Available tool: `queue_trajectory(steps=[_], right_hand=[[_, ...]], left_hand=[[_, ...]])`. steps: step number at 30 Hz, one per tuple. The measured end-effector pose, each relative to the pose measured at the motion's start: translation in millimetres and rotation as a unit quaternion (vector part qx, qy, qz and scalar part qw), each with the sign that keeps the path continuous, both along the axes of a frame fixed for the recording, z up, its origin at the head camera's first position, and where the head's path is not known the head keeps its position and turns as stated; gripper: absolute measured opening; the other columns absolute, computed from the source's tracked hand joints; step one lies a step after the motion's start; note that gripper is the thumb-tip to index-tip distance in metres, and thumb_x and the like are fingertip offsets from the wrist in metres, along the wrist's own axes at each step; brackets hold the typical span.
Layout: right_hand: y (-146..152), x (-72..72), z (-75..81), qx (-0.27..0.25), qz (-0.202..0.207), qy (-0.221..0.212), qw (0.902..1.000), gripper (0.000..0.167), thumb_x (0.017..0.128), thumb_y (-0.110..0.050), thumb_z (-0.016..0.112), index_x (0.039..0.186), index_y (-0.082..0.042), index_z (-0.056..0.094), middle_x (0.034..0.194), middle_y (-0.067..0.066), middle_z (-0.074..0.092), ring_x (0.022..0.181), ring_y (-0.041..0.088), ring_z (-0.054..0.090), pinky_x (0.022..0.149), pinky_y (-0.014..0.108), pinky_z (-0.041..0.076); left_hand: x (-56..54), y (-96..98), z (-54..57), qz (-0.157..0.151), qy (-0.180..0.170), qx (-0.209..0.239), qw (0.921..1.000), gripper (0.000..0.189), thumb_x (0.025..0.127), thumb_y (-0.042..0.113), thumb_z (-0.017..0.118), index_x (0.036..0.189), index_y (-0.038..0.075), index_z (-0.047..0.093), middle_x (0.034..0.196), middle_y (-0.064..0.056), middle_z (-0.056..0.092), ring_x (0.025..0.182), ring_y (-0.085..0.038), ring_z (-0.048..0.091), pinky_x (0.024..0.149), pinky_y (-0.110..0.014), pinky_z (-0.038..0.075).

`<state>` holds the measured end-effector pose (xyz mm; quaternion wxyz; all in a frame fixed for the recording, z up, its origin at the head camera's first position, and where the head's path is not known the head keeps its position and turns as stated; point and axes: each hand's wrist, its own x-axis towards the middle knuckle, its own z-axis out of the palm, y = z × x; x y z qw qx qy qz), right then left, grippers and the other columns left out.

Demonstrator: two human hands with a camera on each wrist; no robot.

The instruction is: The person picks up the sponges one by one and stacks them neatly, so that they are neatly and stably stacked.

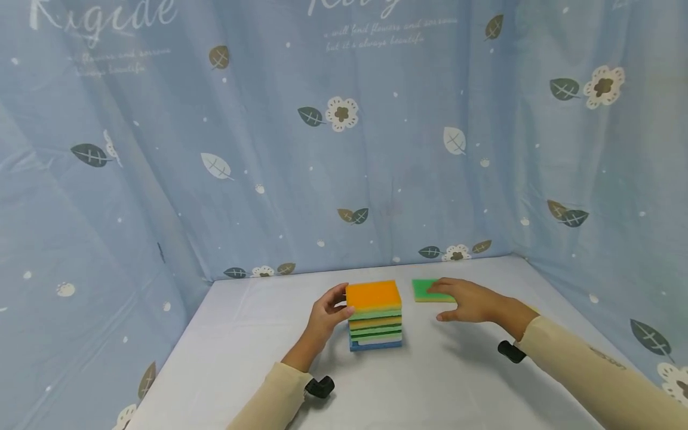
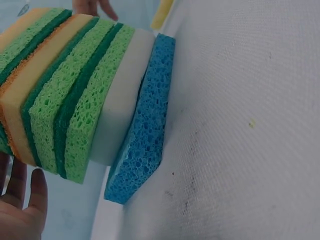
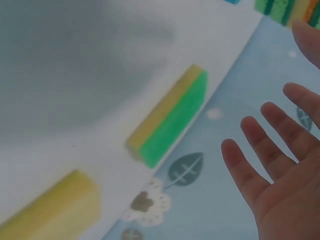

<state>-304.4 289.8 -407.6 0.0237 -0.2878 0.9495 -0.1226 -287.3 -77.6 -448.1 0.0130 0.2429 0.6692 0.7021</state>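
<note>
A tall stack of sponges stands on the table, with an orange sponge on top. Lower down come green and yellow layers, a white block and a blue sponge at the bottom. At the stack's left side is my left hand, its fingertips right at the upper layers and its thumb near the front corner. My right hand hovers with spread fingers over a flat green-and-yellow sponge right of the stack. The right wrist view shows nothing in that palm.
Another yellow sponge lies farther right, mostly hidden behind my right forearm in the head view. The white table ends at a blue patterned curtain along its back and sides.
</note>
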Motion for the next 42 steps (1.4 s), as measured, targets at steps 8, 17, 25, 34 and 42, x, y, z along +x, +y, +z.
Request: queue_trajectory(steps=[8,17,25,34,42], right_hand=[[27.0,3.1,-19.1,-0.011,-0.008,0.007,0.9999,0.064,0.083,-0.047,0.074,0.134,-0.01,0.059,0.136,0.01,0.052,0.128,0.039,0.044,0.1,0.059,0.036],[50.7,20.8,-25.4,-0.035,-0.03,0.0,0.9989,0.057,0.083,-0.035,0.077,0.13,-0.006,0.061,0.133,0.014,0.054,0.123,0.041,0.048,0.095,0.059,0.04],[74.0,23.8,-30.6,-0.016,-0.066,0.008,0.9977,0.054,0.083,-0.033,0.077,0.126,-0.004,0.063,0.129,0.02,0.055,0.12,0.045,0.048,0.094,0.061,0.04],[107.6,19.8,-32.6,0.003,-0.093,0.034,0.9951,0.052,0.08,-0.028,0.079,0.12,0.003,0.064,0.12,0.023,0.059,0.11,0.044,0.054,0.088,0.058,0.044],[130.6,16.2,-44.1,0.018,-0.117,0.038,0.9922,0.055,0.078,-0.028,0.079,0.117,0.008,0.063,0.117,0.027,0.058,0.107,0.046,0.054,0.087,0.06,0.044]], left_hand=[[-2.1,-2.1,-0.1,-0.014,0.001,0.001,0.9999,0.059,0.092,0.008,0.066,0.144,-0.005,0.04,0.136,-0.021,0.049,0.12,-0.04,0.047,0.096,-0.031,0.046],[-3.1,-2.7,-4.2,-0.022,0.003,0.003,0.9997,0.059,0.092,0.009,0.066,0.144,-0.002,0.041,0.135,-0.02,0.049,0.12,-0.044,0.046,0.094,-0.031,0.048],[-3.0,-2.5,-4.7,-0.013,0.014,-0.003,0.9998,0.061,0.092,0.01,0.066,0.144,-0.006,0.038,0.135,-0.02,0.048,0.12,-0.036,0.048,0.095,-0.03,0.047],[-6.5,1.1,3.0,-0.007,0.029,0.001,0.9995,0.06,0.091,0.008,0.067,0.143,-0.005,0.04,0.134,-0.02,0.05,0.119,-0.035,0.048,0.097,-0.03,0.045],[-3.9,-1.0,-2.3,-0.008,0.026,-0.003,0.9996,0.06,0.091,0.008,0.066,0.144,-0.003,0.039,0.135,-0.023,0.048,0.12,-0.038,0.047,0.096,-0.028,0.045]])
